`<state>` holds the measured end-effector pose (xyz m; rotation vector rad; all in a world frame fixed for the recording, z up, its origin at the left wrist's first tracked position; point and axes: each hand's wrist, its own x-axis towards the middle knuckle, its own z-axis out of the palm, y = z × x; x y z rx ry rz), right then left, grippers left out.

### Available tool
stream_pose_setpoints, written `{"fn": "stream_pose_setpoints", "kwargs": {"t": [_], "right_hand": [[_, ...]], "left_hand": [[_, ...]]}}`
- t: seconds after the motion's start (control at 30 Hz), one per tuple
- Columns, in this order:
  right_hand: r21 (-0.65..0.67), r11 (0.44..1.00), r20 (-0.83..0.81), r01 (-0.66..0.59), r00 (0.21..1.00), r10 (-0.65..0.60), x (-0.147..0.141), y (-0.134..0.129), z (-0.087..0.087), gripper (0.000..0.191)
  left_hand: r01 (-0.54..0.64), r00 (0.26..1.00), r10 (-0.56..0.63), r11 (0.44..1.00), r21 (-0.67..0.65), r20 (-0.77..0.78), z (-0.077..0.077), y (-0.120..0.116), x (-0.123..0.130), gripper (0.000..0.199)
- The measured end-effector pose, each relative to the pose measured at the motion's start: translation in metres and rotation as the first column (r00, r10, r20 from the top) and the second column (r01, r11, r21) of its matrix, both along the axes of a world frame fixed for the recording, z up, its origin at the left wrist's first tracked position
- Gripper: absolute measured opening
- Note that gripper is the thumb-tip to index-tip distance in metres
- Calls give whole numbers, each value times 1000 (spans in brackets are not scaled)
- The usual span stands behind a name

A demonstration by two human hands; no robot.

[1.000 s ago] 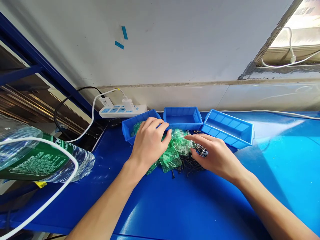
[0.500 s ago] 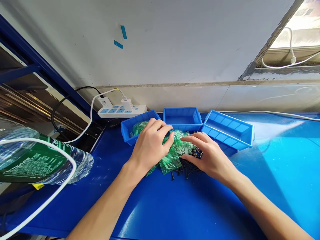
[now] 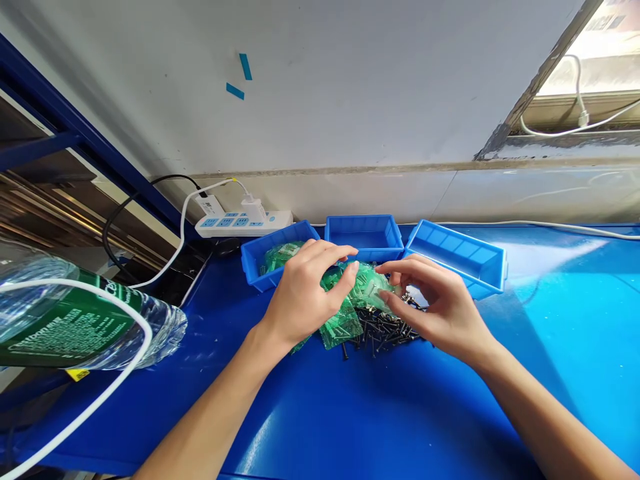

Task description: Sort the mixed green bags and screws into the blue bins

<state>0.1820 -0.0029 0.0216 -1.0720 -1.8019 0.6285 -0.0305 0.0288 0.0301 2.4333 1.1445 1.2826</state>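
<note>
Green clear packets (image 3: 342,325) lie in a heap at the middle of the blue table, beside a pile of loose black screws (image 3: 383,331). Over the left part of the packets is my left hand (image 3: 311,288), thumb and fingers apart, holding nothing. My right hand (image 3: 434,303) is above the right side of the screws, its thumb and forefinger apart beside a green packet; nothing shows in its grasp. More green packets (image 3: 281,255) sit in the left blue bin (image 3: 255,257). The middle bin (image 3: 364,253) and the right bin (image 3: 487,270) stand behind the heap.
A white power strip (image 3: 240,227) with plugs is by the wall, behind the left bin. On the left, a large water bottle (image 3: 75,320) lies behind a white cable (image 3: 145,333). Another cable (image 3: 560,227) runs along the table's back edge.
My right hand has moved right and a little nearer, away from the packets, and more of the black screws shows. My left hand has shifted slightly right.
</note>
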Motion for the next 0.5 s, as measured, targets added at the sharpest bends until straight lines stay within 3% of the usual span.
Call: {"fn": "stream_pose_setpoints", "kwargs": {"t": [0.1,0.2,0.33,0.4,0.5], "right_hand": [[77,997,-104,11,995,-3,3,0,4,20],[109,994,-220,-19,975,42,5,1,4,25],[59,998,-325,-36,944,53,3,1,3,26],[19,999,-337,-26,941,31,2,1,2,26],[-17,999,-280,29,959,-33,2,1,1,26]], "left_hand": [[77,993,-63,986,-150,99,2,-4,4,22],[210,959,-135,927,-310,248,4,-7,8,28],[338,906,-180,852,-400,383,5,-11,13,15],[308,912,-163,878,-367,376,6,-11,14,9],[144,957,-83,968,-206,279,8,-7,7,7]]}}
